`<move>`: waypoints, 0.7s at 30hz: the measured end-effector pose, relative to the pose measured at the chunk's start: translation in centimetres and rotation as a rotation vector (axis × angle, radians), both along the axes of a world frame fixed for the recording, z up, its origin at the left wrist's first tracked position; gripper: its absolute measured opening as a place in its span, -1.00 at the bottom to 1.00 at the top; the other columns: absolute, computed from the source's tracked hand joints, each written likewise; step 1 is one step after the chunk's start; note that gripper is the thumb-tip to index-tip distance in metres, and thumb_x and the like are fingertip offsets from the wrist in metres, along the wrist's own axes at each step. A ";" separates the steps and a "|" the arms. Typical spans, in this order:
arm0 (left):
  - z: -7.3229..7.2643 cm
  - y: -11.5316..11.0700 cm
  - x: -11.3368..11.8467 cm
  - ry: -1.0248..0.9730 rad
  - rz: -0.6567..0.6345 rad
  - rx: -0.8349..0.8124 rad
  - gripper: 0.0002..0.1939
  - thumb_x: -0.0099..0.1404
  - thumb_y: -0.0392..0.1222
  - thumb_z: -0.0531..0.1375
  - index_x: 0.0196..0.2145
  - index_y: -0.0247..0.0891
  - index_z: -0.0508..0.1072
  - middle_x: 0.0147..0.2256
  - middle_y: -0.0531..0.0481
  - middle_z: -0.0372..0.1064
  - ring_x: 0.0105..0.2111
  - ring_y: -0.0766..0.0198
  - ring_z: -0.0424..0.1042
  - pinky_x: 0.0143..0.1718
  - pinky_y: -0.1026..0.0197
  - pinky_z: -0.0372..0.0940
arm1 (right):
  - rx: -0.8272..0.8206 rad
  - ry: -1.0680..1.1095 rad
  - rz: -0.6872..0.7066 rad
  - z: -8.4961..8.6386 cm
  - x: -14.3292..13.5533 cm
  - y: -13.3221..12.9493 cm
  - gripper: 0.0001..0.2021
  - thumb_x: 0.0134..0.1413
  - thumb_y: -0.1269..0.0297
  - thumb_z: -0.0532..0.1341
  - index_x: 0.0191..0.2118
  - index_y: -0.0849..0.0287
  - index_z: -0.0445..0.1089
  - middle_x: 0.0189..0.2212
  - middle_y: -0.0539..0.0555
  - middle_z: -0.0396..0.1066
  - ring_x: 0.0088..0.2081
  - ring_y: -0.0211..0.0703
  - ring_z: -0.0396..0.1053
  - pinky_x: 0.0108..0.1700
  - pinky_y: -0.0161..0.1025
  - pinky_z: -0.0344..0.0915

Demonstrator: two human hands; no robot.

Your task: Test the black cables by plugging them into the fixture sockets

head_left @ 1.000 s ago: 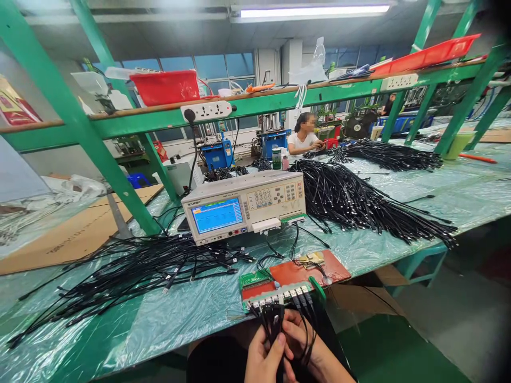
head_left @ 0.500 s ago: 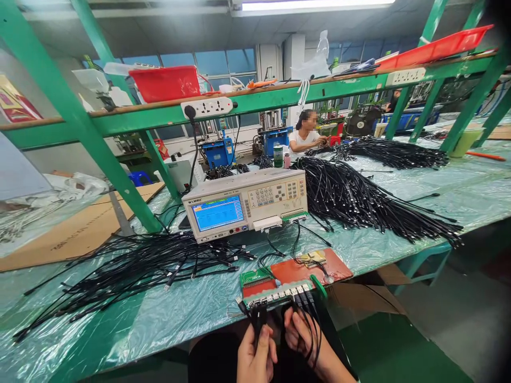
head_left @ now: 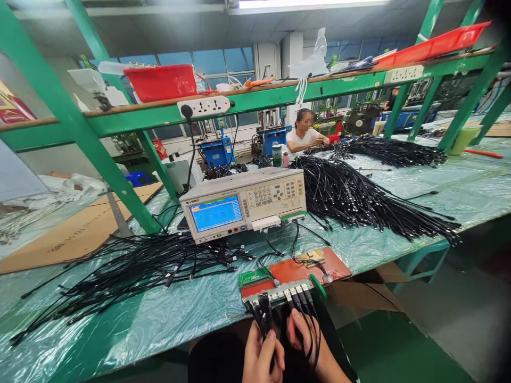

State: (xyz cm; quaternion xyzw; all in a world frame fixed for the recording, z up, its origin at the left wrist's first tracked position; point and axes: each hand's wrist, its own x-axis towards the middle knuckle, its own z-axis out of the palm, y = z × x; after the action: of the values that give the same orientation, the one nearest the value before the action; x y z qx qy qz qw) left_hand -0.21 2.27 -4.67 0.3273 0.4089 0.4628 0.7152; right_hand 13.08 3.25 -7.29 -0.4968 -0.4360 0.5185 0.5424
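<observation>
Along the bench's front edge lies a test board [head_left: 307,268] with a row of white ports [head_left: 284,293]. My left hand [head_left: 264,354] is closed round a few black USB cables [head_left: 263,308], their plugs pointing up at the left end of the row. Just right of it, my right hand [head_left: 301,330] pinches another black cable [head_left: 290,304], whose plug is at a port near the middle. Several black cables [head_left: 309,303] sit in the ports at the right end and hang down over my right hand. Both sets of fingertips partly hide what they grip.
Behind the board stands a bench tester [head_left: 245,205] with a lit blue screen, wired to it. Loose black cables [head_left: 139,266] spread at left; a thick cable bundle [head_left: 359,202] lies at right. A green shelf frame [head_left: 255,103] spans above. Across the bench sits a person [head_left: 303,135].
My right hand has brought its cable's plug up to a port beside the plugged-in cables. My left hand has shifted slightly right with its cables. The view has moved a little.
</observation>
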 end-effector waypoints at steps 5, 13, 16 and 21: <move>-0.4 -0.2 0.1 0.009 0.012 0.003 -0.42 0.04 0.28 0.43 -0.35 -0.24 0.32 -0.74 0.15 0.28 -0.86 0.59 -0.05 -0.79 0.51 -0.18 | 0.058 -0.087 -0.031 1.0 0.0 0.2 -0.31 0.25 -0.33 -0.01 -0.68 0.12 0.21 -0.69 0.03 0.15 -0.58 -0.20 0.13 -0.42 -0.19 0.07; -0.4 0.2 0.3 -0.001 -0.011 0.057 -0.41 0.04 0.25 0.44 -0.23 -0.30 0.45 -0.62 0.08 0.38 -0.87 0.59 0.05 -0.81 0.52 -0.13 | 0.027 0.307 0.122 -0.2 -0.8 0.1 -0.50 -0.01 -0.21 0.37 -0.34 0.24 0.49 -0.62 -0.06 0.21 -0.60 -0.34 0.08 -0.49 -0.33 -0.03; -0.3 0.2 0.5 0.024 0.018 0.076 -0.39 0.04 0.24 0.44 -0.14 -0.30 0.51 -0.55 0.03 0.43 -0.84 0.52 0.17 -0.82 0.49 -0.06 | -0.034 0.476 0.143 -0.9 -1.2 -0.1 -0.48 -0.12 -0.11 0.48 -0.20 0.27 0.50 -0.55 -0.01 0.31 -0.59 -0.32 0.20 -0.51 -0.37 0.06; 0.3 0.3 0.2 0.034 0.173 0.125 -0.50 0.03 0.16 0.47 -0.25 -0.31 0.61 -0.36 -0.16 0.56 -0.44 0.19 0.53 -0.39 0.26 0.45 | -0.072 0.630 0.127 -1.6 -1.5 0.1 -0.54 -0.09 -0.07 0.48 -0.31 0.24 0.44 -0.55 -0.03 0.28 -0.67 -0.45 0.00 -0.61 -0.42 0.00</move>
State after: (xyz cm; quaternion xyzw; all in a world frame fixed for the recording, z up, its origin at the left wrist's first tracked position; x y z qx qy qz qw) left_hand 0.01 2.56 -4.36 0.3428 0.4178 0.5417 0.6438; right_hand 11.54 3.35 -8.86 -0.3026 -0.2579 0.6948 0.5993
